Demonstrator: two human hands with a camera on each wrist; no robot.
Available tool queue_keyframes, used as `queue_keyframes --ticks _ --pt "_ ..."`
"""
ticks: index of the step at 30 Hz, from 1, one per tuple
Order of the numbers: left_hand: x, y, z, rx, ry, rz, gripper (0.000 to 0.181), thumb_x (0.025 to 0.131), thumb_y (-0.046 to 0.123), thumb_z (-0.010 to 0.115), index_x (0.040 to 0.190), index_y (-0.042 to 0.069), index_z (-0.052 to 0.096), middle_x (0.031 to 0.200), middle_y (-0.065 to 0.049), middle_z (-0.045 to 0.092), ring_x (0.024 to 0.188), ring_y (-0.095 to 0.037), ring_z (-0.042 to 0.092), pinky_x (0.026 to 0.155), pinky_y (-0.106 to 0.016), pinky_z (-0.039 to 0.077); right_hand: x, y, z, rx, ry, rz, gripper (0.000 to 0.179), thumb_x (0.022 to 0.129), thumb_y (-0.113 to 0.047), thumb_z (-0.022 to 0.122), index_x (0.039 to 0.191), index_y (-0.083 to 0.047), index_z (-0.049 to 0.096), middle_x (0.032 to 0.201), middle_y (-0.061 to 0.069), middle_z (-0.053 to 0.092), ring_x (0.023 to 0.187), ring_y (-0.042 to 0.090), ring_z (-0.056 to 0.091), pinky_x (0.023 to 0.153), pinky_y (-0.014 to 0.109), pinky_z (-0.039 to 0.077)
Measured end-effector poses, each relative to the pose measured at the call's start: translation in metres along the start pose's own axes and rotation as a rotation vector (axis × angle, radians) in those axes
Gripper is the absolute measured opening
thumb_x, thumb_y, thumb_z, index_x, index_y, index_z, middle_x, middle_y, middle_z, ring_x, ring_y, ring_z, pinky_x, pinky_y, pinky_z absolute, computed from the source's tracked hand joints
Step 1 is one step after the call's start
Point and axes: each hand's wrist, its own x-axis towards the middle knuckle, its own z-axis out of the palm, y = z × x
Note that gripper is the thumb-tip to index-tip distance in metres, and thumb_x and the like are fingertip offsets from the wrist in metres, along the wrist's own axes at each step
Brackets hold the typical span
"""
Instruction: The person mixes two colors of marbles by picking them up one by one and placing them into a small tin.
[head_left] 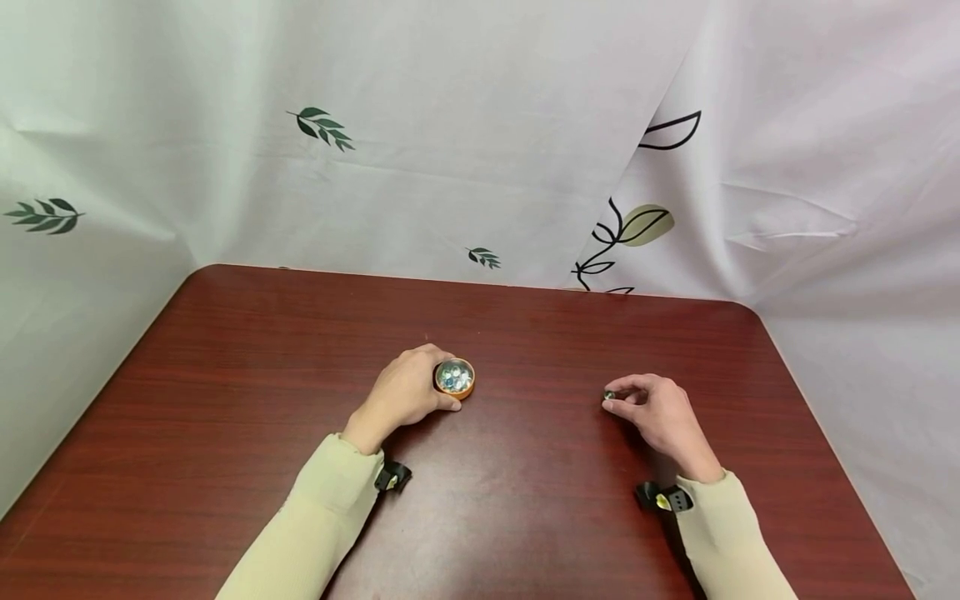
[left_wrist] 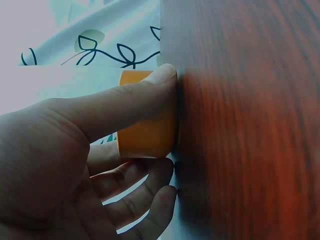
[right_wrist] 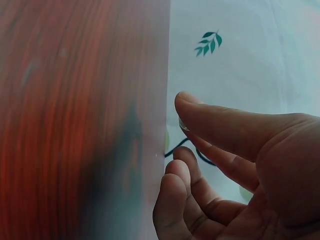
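Note:
My left hand grips a small round orange container on the table, thumb on its near side and fingers around the far side. Several shiny glass marbles fill it. In the left wrist view the orange wall stands upright, its base against the wood. To the right, my right hand pinches one small dark-green, clear marble between thumb and forefinger, above the table. In the right wrist view only a glassy sliver of the marble shows behind the thumb; the other fingers are loosely bent.
The reddish-brown wooden table has rounded far corners. White cloth with leaf prints hangs behind it and along both sides. A black strap device sits at the left wrist, another at the right.

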Motion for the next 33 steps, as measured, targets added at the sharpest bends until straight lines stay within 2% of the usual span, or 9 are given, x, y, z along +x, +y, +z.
queue_keyframes --ticks 14,23,33 --pt "0.001 -0.001 0.001 0.000 -0.003 -0.002 0.059 0.070 0.029 0.094 0.122 0.011 0.071 0.116 -0.003 0.068 0.102 -0.024 0.065 0.086 -0.043 0.052 0.013 -0.024 0.023 0.039 0.011 -0.076 0.015 0.082 -0.014 0.083 0.096 -0.013 0.078 0.074 -0.004 0.067 0.070 0.013 0.060 0.066 0.030 0.046" --pt "0.000 0.000 0.000 0.002 -0.004 -0.009 0.060 0.070 0.029 0.094 0.122 0.011 0.071 0.117 -0.003 0.067 0.102 -0.024 0.065 0.085 -0.043 0.052 0.018 -0.049 0.038 0.083 -0.008 -0.108 0.013 0.082 -0.015 0.084 0.094 -0.016 0.079 0.083 -0.002 0.065 0.076 0.012 0.060 0.070 0.031 0.047" --pt "0.000 0.000 -0.001 -0.003 -0.004 -0.002 0.059 0.070 0.027 0.094 0.121 0.011 0.072 0.116 -0.003 0.068 0.101 -0.024 0.065 0.085 -0.043 0.052 0.022 -0.069 0.054 0.106 -0.023 -0.155 0.012 0.081 -0.013 0.084 0.090 -0.018 0.079 0.085 -0.003 0.063 0.077 0.010 0.059 0.072 0.031 0.048"
